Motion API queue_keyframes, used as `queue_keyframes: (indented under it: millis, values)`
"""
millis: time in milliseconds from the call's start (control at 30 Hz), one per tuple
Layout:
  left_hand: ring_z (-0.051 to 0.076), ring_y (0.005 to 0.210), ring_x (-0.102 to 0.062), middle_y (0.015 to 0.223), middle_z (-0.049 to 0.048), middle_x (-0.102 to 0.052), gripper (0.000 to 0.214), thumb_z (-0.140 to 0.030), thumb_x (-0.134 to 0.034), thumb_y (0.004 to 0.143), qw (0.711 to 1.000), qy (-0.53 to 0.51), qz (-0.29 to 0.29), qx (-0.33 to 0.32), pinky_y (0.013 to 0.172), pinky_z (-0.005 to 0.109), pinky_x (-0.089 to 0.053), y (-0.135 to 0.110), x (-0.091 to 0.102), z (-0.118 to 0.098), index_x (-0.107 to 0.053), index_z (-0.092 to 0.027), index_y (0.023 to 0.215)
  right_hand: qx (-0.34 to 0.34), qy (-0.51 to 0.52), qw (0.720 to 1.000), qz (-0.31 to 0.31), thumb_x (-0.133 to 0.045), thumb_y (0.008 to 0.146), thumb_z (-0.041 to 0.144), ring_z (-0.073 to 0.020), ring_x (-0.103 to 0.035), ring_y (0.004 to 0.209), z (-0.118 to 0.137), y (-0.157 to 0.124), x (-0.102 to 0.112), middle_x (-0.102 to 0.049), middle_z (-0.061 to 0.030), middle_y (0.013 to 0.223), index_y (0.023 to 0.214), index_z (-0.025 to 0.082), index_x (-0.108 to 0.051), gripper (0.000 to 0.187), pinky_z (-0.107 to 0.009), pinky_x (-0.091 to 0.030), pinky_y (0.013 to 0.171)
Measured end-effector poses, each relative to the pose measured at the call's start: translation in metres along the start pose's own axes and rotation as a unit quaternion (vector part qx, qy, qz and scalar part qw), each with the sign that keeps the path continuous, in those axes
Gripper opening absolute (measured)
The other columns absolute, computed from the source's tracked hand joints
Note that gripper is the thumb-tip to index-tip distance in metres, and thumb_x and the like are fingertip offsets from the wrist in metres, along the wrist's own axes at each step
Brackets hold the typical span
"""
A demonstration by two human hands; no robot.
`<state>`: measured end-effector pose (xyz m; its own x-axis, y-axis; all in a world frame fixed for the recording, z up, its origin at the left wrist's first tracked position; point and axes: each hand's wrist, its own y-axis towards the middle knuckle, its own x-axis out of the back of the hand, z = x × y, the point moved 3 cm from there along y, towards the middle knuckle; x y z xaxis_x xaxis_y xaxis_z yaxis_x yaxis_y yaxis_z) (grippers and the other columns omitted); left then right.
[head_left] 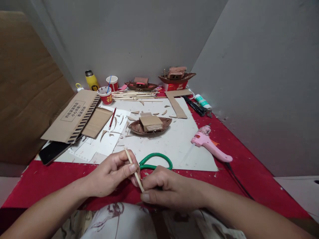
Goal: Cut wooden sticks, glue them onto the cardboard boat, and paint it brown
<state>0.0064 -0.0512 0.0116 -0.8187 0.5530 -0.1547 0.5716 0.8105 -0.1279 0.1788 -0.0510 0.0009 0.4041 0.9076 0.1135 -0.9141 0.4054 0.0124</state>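
A Tight Corner for Handicraft

This looks like a small craft workspace; whether it belongs to a home or a studio cannot be told. Plain grey walls (119,36) close off the far and right sides of a red-covered desk (249,176). Model boats (171,80) stand at its middle and far side, near thin wooden sticks (136,95) and paper cups (105,98). Cardboard offcuts (103,135) lie scattered over white sheets (171,146). A pink glue gun (209,146) rests at right, a phone (53,151) at left.
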Motion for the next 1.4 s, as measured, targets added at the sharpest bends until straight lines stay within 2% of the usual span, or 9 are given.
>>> queue_keyframes:
  millis: [200, 700, 800, 867, 1000, 1067, 1167, 1233, 1400]
  values:
    - [0.014, 0.066, -0.066, 0.072, 0.0026, -0.069, 0.025, -0.041, -0.065, 0.094, 1.0, -0.002, -0.015, 0.011, 0.068, 0.028, -0.055, 0.004, 0.006, 0.002, -0.06, -0.019, 0.083, -0.127, 0.166, 0.977, -0.045, -0.061, 0.088, 0.06, -0.0051, -0.029, 0.042, -0.006, -0.009, 0.001, -0.039, 0.0078, 0.048, 0.06, 0.019, -0.044, 0.053, -0.02, -0.021, 0.039]
    - [0.018, 0.055, -0.074, 0.065, 0.0082, -0.077, 0.029, -0.038, -0.081, 0.081, 0.993, -0.074, -0.088, 0.005, 0.051, 0.023, -0.06, 0.009, 0.026, 0.002, -0.067, -0.013, 0.076, -0.053, 0.315, 0.939, -0.131, -0.074, 0.075, 0.053, -0.0036, -0.02, 0.028, 0.0, -0.029, 0.022, -0.031, 0.0099, 0.033, 0.05, 0.021, -0.04, 0.053, -0.021, -0.018, 0.034]
    - [0.014, 0.058, -0.074, 0.067, 0.0033, -0.076, 0.027, -0.036, -0.082, 0.081, 0.982, -0.073, -0.165, -0.059, 0.053, 0.016, -0.058, 0.011, 0.045, -0.009, -0.067, -0.015, 0.076, 0.091, 0.256, 0.922, -0.276, -0.065, 0.082, 0.058, -0.0042, -0.008, 0.019, 0.024, -0.064, 0.046, -0.002, 0.0132, 0.028, 0.051, 0.024, -0.021, 0.063, -0.022, -0.013, 0.029]
    - [0.014, 0.06, -0.075, 0.072, 0.0035, -0.076, 0.028, -0.037, -0.083, 0.078, 0.975, -0.074, -0.19, -0.091, 0.056, 0.019, -0.06, 0.011, 0.051, -0.016, -0.067, -0.014, 0.077, 0.127, 0.112, 0.88, -0.443, -0.046, 0.095, 0.055, -0.0075, -0.014, 0.027, 0.041, -0.084, 0.059, -0.008, 0.0095, 0.035, 0.055, 0.025, -0.02, 0.056, -0.027, -0.02, 0.033]
    - [0.017, 0.067, -0.076, 0.077, 0.0056, -0.079, 0.029, -0.033, -0.087, 0.074, 0.963, -0.071, -0.22, -0.139, 0.064, 0.024, -0.063, 0.006, 0.054, -0.031, -0.068, -0.015, 0.086, 0.145, -0.029, 0.831, -0.536, -0.037, 0.1, 0.047, -0.0143, -0.024, 0.038, 0.055, -0.077, 0.047, -0.024, 0.0057, 0.045, 0.071, 0.027, -0.044, 0.036, -0.031, -0.024, 0.039]
    - [0.016, 0.067, -0.077, 0.075, 0.005, -0.08, 0.032, -0.031, -0.089, 0.071, 0.953, -0.072, -0.239, -0.17, 0.064, 0.022, -0.062, 0.001, 0.058, -0.039, -0.065, -0.017, 0.087, 0.111, -0.002, 0.856, -0.504, -0.046, 0.099, 0.046, -0.0142, -0.036, 0.043, 0.045, -0.059, 0.027, -0.038, 0.0046, 0.05, 0.077, 0.024, -0.053, 0.033, -0.029, -0.029, 0.043]
    - [0.015, 0.067, -0.076, 0.076, 0.0035, -0.081, 0.036, -0.031, -0.091, 0.068, 0.938, -0.076, -0.262, -0.213, 0.063, 0.019, -0.061, -0.008, 0.068, -0.05, -0.062, -0.019, 0.084, 0.005, -0.08, 0.966, -0.247, -0.043, 0.102, 0.044, -0.0128, -0.05, 0.052, 0.026, -0.024, -0.015, -0.055, 0.0012, 0.059, 0.078, 0.02, -0.061, 0.038, -0.025, -0.041, 0.05]
    - [0.014, 0.066, -0.076, 0.077, 0.003, -0.081, 0.037, -0.034, -0.091, 0.068, 0.932, -0.078, -0.268, -0.23, 0.061, 0.018, -0.061, -0.012, 0.074, -0.054, -0.061, -0.02, 0.084, 0.021, -0.213, 0.969, -0.124, -0.06, 0.094, 0.039, -0.0157, -0.061, 0.066, 0.022, -0.011, -0.036, -0.068, -0.0036, 0.074, 0.088, 0.019, -0.068, 0.023, -0.026, -0.047, 0.061]
    - [0.016, 0.07, -0.077, 0.08, 0.0033, -0.081, 0.03, -0.035, -0.089, 0.071, 0.941, -0.07, -0.237, -0.233, 0.064, 0.022, -0.062, -0.015, 0.073, -0.049, -0.066, -0.019, 0.082, 0.1, -0.313, 0.896, -0.297, -0.053, 0.097, 0.027, -0.0163, -0.066, 0.075, 0.036, -0.001, -0.025, -0.073, -0.007, 0.085, 0.102, 0.016, -0.07, 0.021, -0.028, -0.051, 0.072]
